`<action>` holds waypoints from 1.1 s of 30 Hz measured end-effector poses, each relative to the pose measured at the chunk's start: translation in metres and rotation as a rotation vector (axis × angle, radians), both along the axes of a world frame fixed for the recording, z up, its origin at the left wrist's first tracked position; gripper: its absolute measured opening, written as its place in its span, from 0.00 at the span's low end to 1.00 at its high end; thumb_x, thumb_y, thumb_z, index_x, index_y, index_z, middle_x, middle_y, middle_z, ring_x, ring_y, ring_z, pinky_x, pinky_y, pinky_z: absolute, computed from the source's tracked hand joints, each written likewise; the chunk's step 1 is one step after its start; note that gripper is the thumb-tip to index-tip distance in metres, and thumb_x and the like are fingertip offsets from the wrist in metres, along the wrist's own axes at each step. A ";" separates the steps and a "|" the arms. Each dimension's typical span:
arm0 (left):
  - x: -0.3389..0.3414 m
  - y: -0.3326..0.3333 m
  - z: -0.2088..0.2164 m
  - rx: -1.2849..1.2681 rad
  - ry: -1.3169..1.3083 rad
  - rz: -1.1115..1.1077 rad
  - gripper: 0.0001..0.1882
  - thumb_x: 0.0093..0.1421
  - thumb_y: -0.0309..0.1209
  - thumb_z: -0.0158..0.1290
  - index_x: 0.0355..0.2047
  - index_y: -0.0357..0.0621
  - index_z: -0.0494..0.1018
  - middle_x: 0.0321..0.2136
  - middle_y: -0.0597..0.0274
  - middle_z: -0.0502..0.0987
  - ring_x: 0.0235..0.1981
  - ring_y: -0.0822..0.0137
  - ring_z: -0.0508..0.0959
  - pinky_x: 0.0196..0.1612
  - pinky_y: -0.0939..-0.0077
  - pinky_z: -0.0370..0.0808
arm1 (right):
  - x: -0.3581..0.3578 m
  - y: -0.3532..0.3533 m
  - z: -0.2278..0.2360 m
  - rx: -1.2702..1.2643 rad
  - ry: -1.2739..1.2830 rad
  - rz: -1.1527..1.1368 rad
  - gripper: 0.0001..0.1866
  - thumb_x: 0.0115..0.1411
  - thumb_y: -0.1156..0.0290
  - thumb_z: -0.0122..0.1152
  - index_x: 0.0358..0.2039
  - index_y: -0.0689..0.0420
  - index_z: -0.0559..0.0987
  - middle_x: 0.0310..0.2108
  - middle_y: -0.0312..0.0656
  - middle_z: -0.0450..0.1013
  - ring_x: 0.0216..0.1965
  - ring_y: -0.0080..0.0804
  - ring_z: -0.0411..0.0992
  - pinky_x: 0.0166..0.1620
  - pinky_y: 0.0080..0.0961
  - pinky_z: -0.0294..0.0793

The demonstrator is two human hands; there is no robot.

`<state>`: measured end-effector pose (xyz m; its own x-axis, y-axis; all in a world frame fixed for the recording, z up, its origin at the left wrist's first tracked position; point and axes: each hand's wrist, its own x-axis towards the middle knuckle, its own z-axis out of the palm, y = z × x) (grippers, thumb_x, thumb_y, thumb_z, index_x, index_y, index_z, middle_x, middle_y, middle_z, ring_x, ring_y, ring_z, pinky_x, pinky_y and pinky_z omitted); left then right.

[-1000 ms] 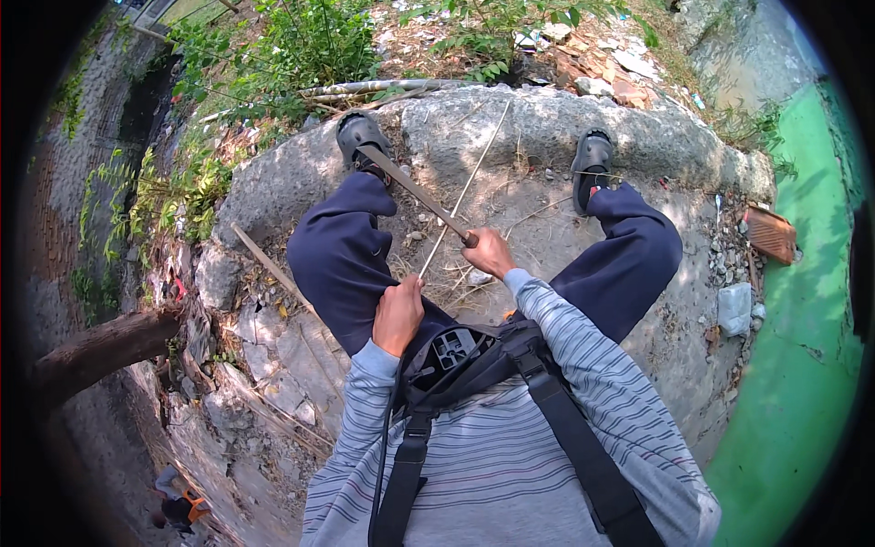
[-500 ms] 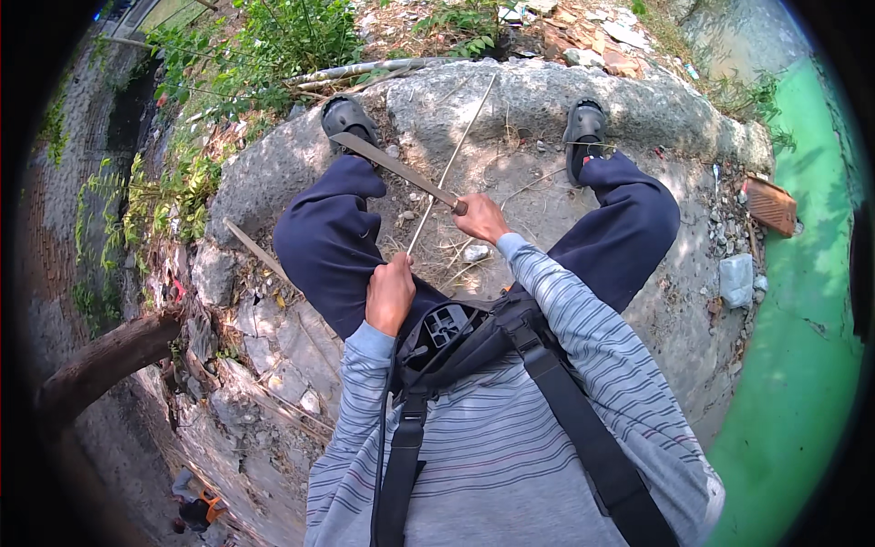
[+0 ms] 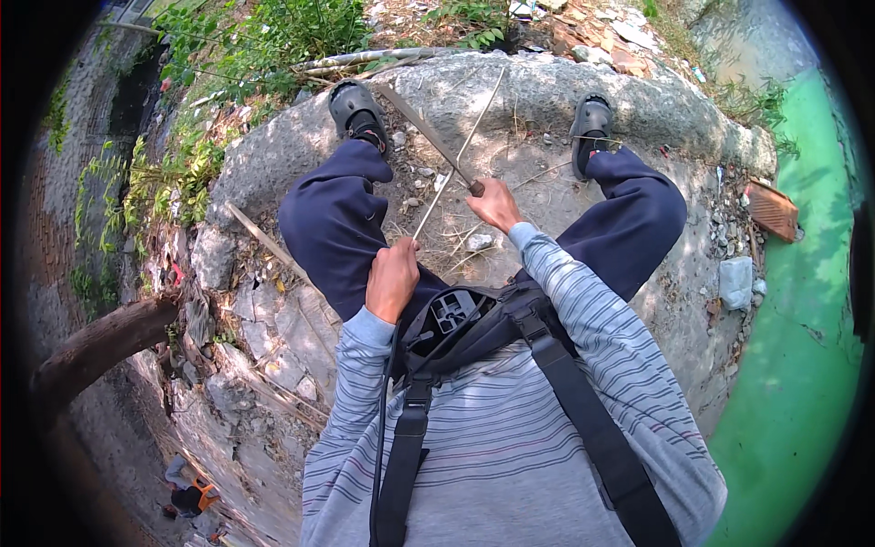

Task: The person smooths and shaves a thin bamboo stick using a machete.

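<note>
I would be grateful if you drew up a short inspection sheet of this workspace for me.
Surface: uneven grey ground strewn with dry stalks, edged by a rough stone ledge.
Job's things: a long-bladed knife and a thin pale stick, crossing in this view; whether they touch cannot be told.
Clutter: a whitish stone between the legs; a pale block and a brown slab-like piece at right.
Hands: left hand closed on the stick's near end; right hand closed on the knife's handle.
Cables: a black cord down the shirt's left side.
Surroundings: leafy plants ahead, a green surface at right, another person at lower left.
</note>
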<state>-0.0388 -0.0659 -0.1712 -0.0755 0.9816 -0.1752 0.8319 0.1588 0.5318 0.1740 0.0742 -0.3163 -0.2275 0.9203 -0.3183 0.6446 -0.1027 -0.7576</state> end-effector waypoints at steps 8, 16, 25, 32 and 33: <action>-0.007 -0.012 0.006 0.021 0.034 0.009 0.10 0.70 0.33 0.50 0.35 0.40 0.74 0.23 0.36 0.77 0.28 0.35 0.80 0.31 0.41 0.76 | 0.000 0.010 0.002 -0.101 -0.110 0.068 0.16 0.49 0.62 0.61 0.36 0.56 0.85 0.33 0.57 0.80 0.39 0.60 0.79 0.44 0.48 0.77; -0.012 -0.016 0.012 0.009 0.020 0.032 0.11 0.71 0.34 0.50 0.34 0.40 0.73 0.22 0.36 0.77 0.28 0.34 0.79 0.30 0.39 0.74 | 0.013 0.020 -0.004 -0.050 -0.090 0.087 0.15 0.49 0.62 0.61 0.34 0.57 0.83 0.35 0.57 0.80 0.39 0.59 0.79 0.44 0.47 0.77; -0.016 -0.034 0.070 -0.088 0.066 0.024 0.12 0.72 0.34 0.48 0.34 0.41 0.72 0.22 0.37 0.77 0.27 0.34 0.79 0.28 0.39 0.74 | 0.034 0.032 -0.013 -0.031 -0.095 0.070 0.14 0.49 0.62 0.62 0.29 0.61 0.80 0.30 0.57 0.79 0.34 0.58 0.78 0.39 0.47 0.74; -0.025 -0.038 0.066 -0.078 0.113 0.018 0.11 0.73 0.35 0.48 0.35 0.41 0.72 0.22 0.40 0.78 0.26 0.34 0.79 0.28 0.40 0.75 | 0.014 0.019 -0.016 -0.050 -0.056 0.082 0.16 0.49 0.61 0.61 0.35 0.56 0.83 0.35 0.60 0.80 0.41 0.61 0.79 0.45 0.49 0.77; -0.023 -0.037 0.069 -0.083 0.126 0.009 0.11 0.72 0.35 0.48 0.35 0.41 0.72 0.22 0.40 0.78 0.26 0.35 0.79 0.28 0.40 0.75 | 0.014 0.019 -0.015 -0.054 -0.074 0.106 0.15 0.49 0.61 0.61 0.35 0.55 0.83 0.35 0.59 0.80 0.41 0.61 0.79 0.46 0.49 0.77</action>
<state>-0.0622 -0.1033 -0.1025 -0.1108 0.9634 -0.2439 0.8894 0.2056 0.4083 0.1880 0.0936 -0.3315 -0.2971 0.8733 -0.3860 0.7078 -0.0700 -0.7029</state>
